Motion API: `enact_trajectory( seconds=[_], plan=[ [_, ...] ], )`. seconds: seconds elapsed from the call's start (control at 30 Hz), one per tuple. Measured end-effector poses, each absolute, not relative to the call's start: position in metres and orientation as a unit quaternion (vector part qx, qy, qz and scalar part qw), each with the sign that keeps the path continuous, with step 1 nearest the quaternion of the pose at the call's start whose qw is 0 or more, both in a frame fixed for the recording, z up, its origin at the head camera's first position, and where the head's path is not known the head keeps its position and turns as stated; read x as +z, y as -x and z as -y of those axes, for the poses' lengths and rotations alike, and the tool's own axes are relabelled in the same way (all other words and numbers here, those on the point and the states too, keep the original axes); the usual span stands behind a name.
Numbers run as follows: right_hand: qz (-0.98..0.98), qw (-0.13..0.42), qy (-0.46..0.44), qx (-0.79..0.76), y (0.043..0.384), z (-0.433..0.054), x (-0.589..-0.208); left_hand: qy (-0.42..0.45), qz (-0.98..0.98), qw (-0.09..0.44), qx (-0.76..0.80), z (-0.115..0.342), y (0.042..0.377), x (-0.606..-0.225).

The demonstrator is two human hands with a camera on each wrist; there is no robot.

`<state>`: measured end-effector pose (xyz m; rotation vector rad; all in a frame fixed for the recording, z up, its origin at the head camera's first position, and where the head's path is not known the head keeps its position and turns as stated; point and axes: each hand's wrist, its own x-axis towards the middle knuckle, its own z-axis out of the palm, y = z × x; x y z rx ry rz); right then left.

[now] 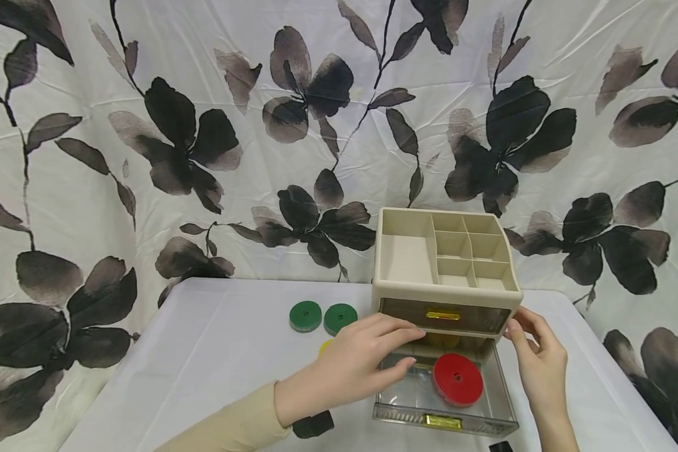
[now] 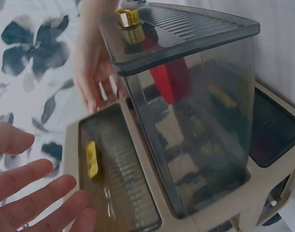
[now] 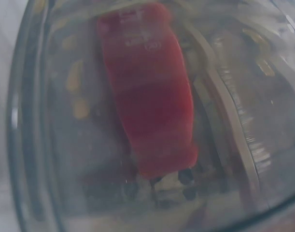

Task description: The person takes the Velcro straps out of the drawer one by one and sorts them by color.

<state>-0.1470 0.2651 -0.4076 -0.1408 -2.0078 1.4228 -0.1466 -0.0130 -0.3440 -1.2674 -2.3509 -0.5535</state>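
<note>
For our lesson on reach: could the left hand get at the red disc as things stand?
Probably yes: the lower transparent drawer is pulled out, nothing covers the red disc, and the empty left hand is close by.

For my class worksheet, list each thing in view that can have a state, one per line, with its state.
Organizer: upright
Upper drawer: pushed in
Drawer beneath it: pulled out
Red disc: inside the pulled-out drawer
Two green discs: lying flat on the table
Yellow object: mostly hidden
Left grip: holding nothing
Right grip: beside the organizer, contact unclear
</note>
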Motion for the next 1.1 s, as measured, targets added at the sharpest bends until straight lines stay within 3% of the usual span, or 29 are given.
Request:
enact_trajectory(
  seconds=[0.2,0.63,1.1],
  plan=[
    [0.765,0.334,0.053,0.548,0.148,-0.265,-0.408,0.481,0.843,0.175,-0.168,-0.002,0.151,-0.34],
    [0.764,0.336,0.051,0.548,0.147,-0.266,-0.408,0.546,0.812,0.18,-0.099,-0.029,0.161,-0.336],
    [0.766,0.326,0.064,0.55,0.146,-0.264,-0.406,0.584,0.806,0.094,-0.008,-0.058,0.166,-0.331]
  ],
)
